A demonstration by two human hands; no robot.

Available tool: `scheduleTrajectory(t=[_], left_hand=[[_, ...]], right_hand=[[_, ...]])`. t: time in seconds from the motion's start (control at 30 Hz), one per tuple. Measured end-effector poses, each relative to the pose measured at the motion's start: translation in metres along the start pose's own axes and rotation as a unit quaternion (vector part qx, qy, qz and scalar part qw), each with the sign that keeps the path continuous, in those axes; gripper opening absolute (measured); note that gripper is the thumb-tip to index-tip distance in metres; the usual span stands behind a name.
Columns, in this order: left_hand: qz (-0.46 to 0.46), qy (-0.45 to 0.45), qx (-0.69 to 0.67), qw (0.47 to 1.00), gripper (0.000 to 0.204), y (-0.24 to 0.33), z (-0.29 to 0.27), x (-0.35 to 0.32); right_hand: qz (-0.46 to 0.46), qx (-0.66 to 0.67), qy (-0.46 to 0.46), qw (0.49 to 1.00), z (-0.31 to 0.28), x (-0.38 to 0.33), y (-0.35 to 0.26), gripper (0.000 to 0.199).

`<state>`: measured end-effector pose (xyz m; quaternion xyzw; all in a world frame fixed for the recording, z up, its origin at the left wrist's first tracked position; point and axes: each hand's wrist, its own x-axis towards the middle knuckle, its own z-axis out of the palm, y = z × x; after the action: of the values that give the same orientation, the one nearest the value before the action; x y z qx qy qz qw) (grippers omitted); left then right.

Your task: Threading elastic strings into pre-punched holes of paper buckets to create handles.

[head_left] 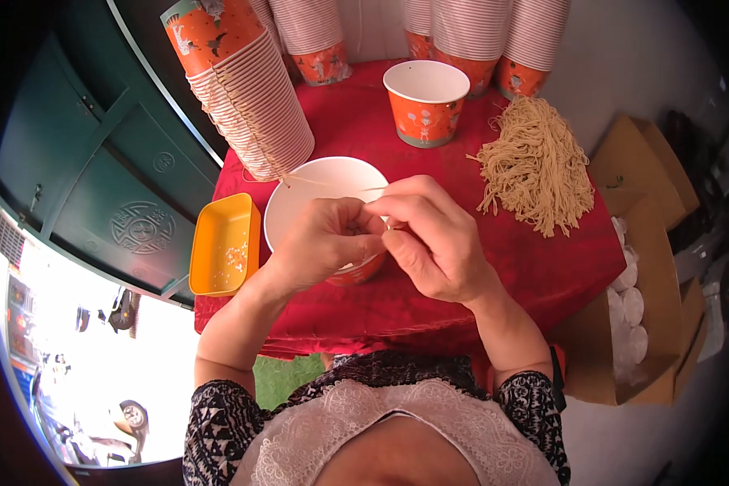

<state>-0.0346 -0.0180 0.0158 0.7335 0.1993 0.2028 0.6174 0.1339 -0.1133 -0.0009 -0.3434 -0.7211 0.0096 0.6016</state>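
Note:
My left hand (328,241) and my right hand (437,243) meet above an open paper bucket (320,172) with a white inside and an orange outside. Both are closed in a pinch, fingertips almost touching. A thin tan string (322,183) runs across the bucket's mouth to my fingers from the side of a tall tilted stack of paper buckets (255,105). A tiny pale bit shows between my fingertips, too small to name. Left of the bucket, a yellow plastic tray (205,243) holds several tiny white and pinkish pieces.
A loose heap of tan strings (539,166) lies at the table's right. Behind the hands stands a single orange paper bucket (427,113). More bucket stacks (470,32) line the back of the red-covered table (478,316). An open cardboard box (656,324) is at the right.

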Motion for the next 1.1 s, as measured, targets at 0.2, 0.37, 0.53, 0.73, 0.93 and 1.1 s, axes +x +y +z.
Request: scheduleTrajectory(t=[0.2, 0.37, 0.53, 0.73, 0.93, 1.1], left_hand=[[0.046, -0.007, 0.036, 0.998, 0.005, -0.006, -0.001, -0.001], [-0.003, -0.015, 0.033, 0.999, 0.007, -0.005, -0.005, 0.0], [-0.013, -0.017, 0.007, 1.0, 0.006, 0.0, -0.005, -0.001], [-0.015, -0.014, 0.032, 0.999, 0.006, 0.005, -0.002, -0.001], [-0.012, -0.004, 0.058, 0.998, 0.009, 0.002, -0.004, 0.0], [-0.014, -0.002, 0.045, 0.999, 0.009, 0.003, -0.006, 0.004]], right_hand=[[-0.094, 0.036, 0.01, 0.995, 0.007, 0.02, 0.005, 0.025], [0.021, -0.061, 0.043, 0.997, -0.006, -0.003, 0.014, 0.02], [0.066, -0.109, 0.017, 0.992, 0.002, -0.024, 0.014, 0.017], [0.084, -0.086, 0.007, 0.993, 0.011, -0.028, 0.015, 0.021], [0.05, -0.087, 0.039, 0.994, 0.017, -0.028, 0.018, 0.017], [0.039, -0.104, 0.07, 0.991, 0.019, -0.033, 0.009, 0.021]])
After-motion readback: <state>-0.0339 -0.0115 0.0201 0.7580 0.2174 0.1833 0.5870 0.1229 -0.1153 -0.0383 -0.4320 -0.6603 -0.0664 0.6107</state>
